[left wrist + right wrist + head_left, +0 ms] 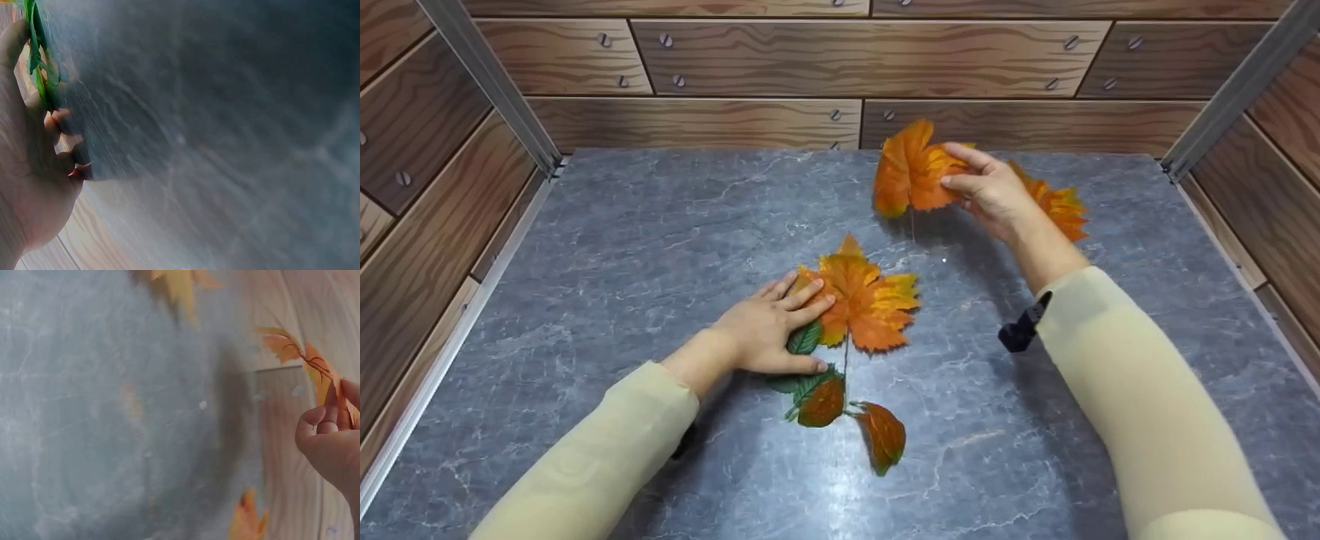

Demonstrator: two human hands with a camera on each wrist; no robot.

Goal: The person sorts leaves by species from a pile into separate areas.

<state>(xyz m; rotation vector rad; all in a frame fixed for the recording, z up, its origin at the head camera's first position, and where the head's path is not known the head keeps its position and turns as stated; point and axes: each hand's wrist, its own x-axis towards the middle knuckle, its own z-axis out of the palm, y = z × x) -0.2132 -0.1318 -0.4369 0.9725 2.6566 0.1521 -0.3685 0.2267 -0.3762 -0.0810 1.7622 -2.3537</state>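
Observation:
My left hand [761,330] lies with spread fingers over the left edge of an orange-yellow artificial maple leaf [877,307]. Green leaves [805,339] show beneath that hand, and its thumb reaches just above two reddish-brown leaves [885,435] by the thin stem. In the left wrist view, green leaves [36,56] appear beside the fingers. Farther back, my right hand [994,191] pinches a second orange maple leaf [911,169] by its right side, with its stem hanging down. The right wrist view shows this held leaf [318,371] edge-on between thumb and fingers.
Another orange maple leaf [1061,210] lies at the back right, partly hidden behind the right wrist. The grey marbled tabletop [660,210] is bordered by wood-patterned panels [870,56] at the back and both sides. Metal posts [499,90] stand at the corners.

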